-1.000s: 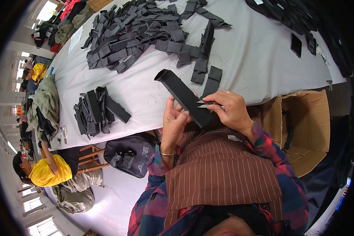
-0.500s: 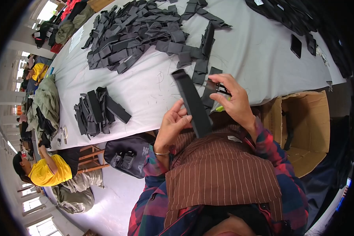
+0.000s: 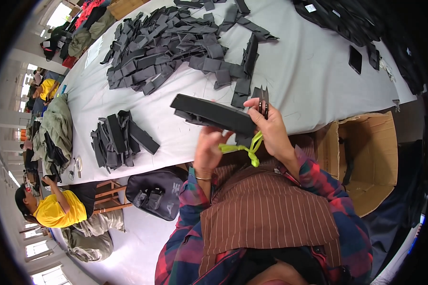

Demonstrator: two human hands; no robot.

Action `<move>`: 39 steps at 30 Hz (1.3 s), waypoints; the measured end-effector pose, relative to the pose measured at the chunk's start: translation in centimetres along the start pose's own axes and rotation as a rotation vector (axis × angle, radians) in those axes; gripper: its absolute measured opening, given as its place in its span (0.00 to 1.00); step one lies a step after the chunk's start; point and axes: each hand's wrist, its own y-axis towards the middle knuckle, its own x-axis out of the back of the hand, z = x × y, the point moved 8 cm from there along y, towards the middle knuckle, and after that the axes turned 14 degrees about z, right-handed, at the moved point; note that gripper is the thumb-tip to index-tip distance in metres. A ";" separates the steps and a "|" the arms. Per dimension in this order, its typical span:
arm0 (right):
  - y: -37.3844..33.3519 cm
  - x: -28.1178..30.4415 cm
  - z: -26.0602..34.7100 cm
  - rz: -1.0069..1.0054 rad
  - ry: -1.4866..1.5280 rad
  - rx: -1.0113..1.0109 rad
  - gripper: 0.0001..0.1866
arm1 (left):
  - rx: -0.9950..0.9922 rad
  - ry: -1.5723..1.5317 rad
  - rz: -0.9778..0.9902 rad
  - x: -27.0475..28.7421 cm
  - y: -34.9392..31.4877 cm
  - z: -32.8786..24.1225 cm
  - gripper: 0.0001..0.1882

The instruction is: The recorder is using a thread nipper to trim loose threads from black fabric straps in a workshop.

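My left hand (image 3: 208,149), partly blurred, grips a dark grey folded fabric strip (image 3: 211,111) from below. The strip lies slantwise above the table, and more dark cloth shows under it. Next to the strip's right end is my right hand (image 3: 272,130), closed on a small pair of thread snips (image 3: 263,97) whose blades point away from me. A yellow-green ribbon (image 3: 253,153), knotted, hangs between my hands. Beyond the held strip a large heap of similar strips (image 3: 164,50) covers the far table. A smaller bundle (image 3: 121,137) lies to the left.
A pale cloth covers the table (image 3: 299,71). Dark garments (image 3: 340,21) and a phone (image 3: 355,60) lie at the far right. An open cardboard box (image 3: 371,161) stands right of me. A black bag (image 3: 154,190), a wooden stool (image 3: 110,195) and a person in yellow (image 3: 62,209) are at left.
The fabric strip has swung from steep to nearly level, its far end going left. The snips now point away from me. More of the ribbon shows.
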 end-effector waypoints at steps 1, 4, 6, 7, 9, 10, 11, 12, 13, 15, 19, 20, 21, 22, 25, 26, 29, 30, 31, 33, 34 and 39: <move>-0.1 -0.8 0.4 0.003 -0.001 0.001 0.07 | 0.056 0.139 -0.008 -0.9 0.1 0.4 0.37; -0.4 -2.4 0.9 0.018 0.105 0.021 0.08 | 0.084 0.079 -0.069 -0.9 0.7 1.5 0.35; -0.4 -2.7 0.6 0.051 0.081 0.019 0.07 | 0.054 0.053 -0.089 -0.9 0.7 0.9 0.34; -0.5 -2.9 0.6 0.082 0.058 0.015 0.07 | 0.026 0.025 -0.109 -0.8 0.7 0.6 0.32; -0.8 -3.3 0.9 0.144 0.043 -0.011 0.07 | 0.005 0.017 -0.161 0.1 0.5 0.6 0.31; -0.8 -3.6 1.2 0.179 -0.095 0.000 0.07 | -0.012 0.007 -0.212 0.8 0.3 0.6 0.30; -0.8 -3.9 1.4 0.214 -0.232 0.011 0.07 | -0.016 0.011 -0.214 1.1 0.2 0.5 0.30; -0.4 -3.9 1.5 0.214 -0.226 0.077 0.10 | -0.027 0.016 -0.171 1.0 0.3 0.3 0.29; -0.3 -3.5 1.7 0.218 -0.225 0.079 0.10 | -0.038 0.021 -0.127 0.8 0.5 0.1 0.29; -0.5 -3.3 4.4 0.167 -0.701 0.232 0.14 | -0.022 0.002 -0.125 0.2 0.4 -0.1 0.28; 0.0 -3.5 5.5 0.175 -0.872 0.301 0.15 | 0.033 0.015 -0.136 -0.7 0.1 -0.3 0.27; 0.0 -3.6 5.5 0.176 -0.872 0.302 0.15 | 0.032 0.016 -0.136 -0.8 0.1 -0.4 0.27; -0.1 -3.6 5.9 0.127 -0.969 0.334 0.14 | 0.049 0.044 -0.119 -1.0 0.1 -0.3 0.27; -0.2 -3.7 6.3 0.076 -1.066 0.365 0.13 | 0.067 0.072 -0.103 -1.2 0.1 -0.3 0.27; -0.4 -3.8 6.4 0.076 -1.129 0.397 0.13 | 0.067 0.067 -0.116 -1.3 0.1 -0.3 0.27; -0.4 -3.8 6.3 0.077 -1.128 0.397 0.13 | 0.067 0.067 -0.117 -1.3 0.1 -0.3 0.27; -0.4 -3.6 6.2 0.123 -1.041 0.414 0.13 | 0.052 0.070 -0.110 -1.1 -0.1 -0.3 0.27; -0.4 -3.6 6.1 0.145 -1.012 0.408 0.13 | 0.057 0.056 -0.111 -1.0 -0.1 -0.1 0.26; -0.4 -3.6 6.0 0.166 -0.982 0.403 0.12 | 0.063 0.042 -0.111 -0.9 -0.2 0.0 0.26; -0.4 -3.5 6.1 0.171 -0.986 0.376 0.12 | 0.078 0.057 -0.108 -0.7 -0.2 0.2 0.26; -0.3 -3.5 6.0 0.176 -0.989 0.350 0.12 | 0.092 0.074 -0.105 -0.7 -0.2 0.3 0.26; 0.0 -3.0 5.5 0.135 -1.006 0.381 0.10 | 0.109 0.035 -0.029 -0.9 -0.3 1.0 0.26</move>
